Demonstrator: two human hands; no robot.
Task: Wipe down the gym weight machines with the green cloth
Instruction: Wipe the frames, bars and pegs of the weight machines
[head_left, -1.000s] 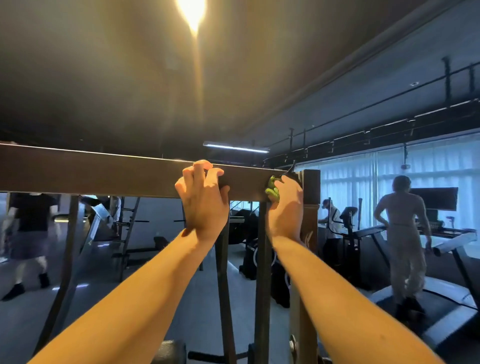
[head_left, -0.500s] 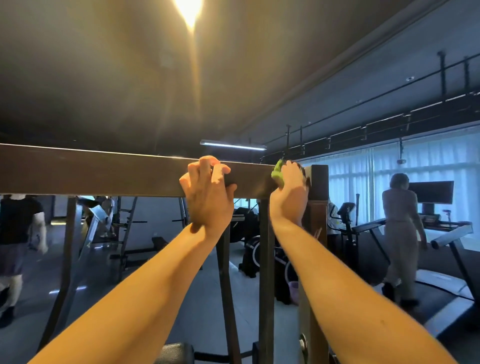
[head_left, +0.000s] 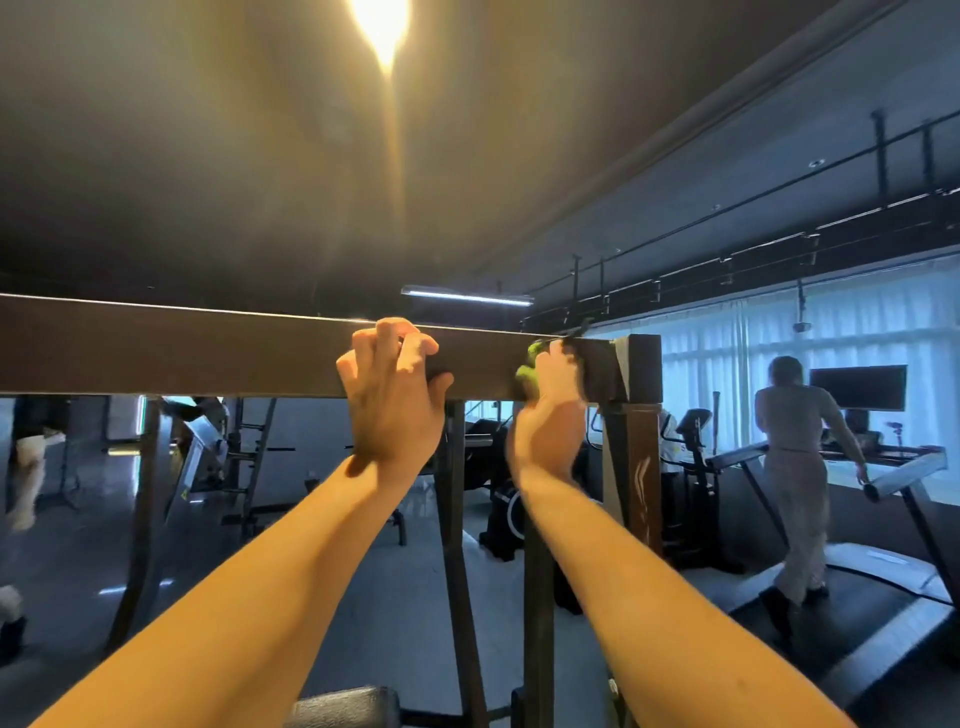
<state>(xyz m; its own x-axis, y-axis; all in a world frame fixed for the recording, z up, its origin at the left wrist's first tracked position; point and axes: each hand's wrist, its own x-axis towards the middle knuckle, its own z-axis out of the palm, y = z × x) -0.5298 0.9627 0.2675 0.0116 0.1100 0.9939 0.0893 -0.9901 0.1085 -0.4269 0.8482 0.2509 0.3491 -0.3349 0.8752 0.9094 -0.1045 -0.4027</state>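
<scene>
the step in hand is wiping the top beam (head_left: 208, 345). at centre frame the right hand (head_left: 550, 415), blurred, clutches the green cloth (head_left: 527, 364) against it; the left hand (head_left: 392, 400) hooks over the beam. next, i think, slide the cloth along.

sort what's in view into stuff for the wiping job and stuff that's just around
For the job: green cloth, pressed by the right hand to the crossbar; left hand gripping that crossbar; the corner post.
Just around: treadmill, person on it, monitor, ceiling light.
</scene>
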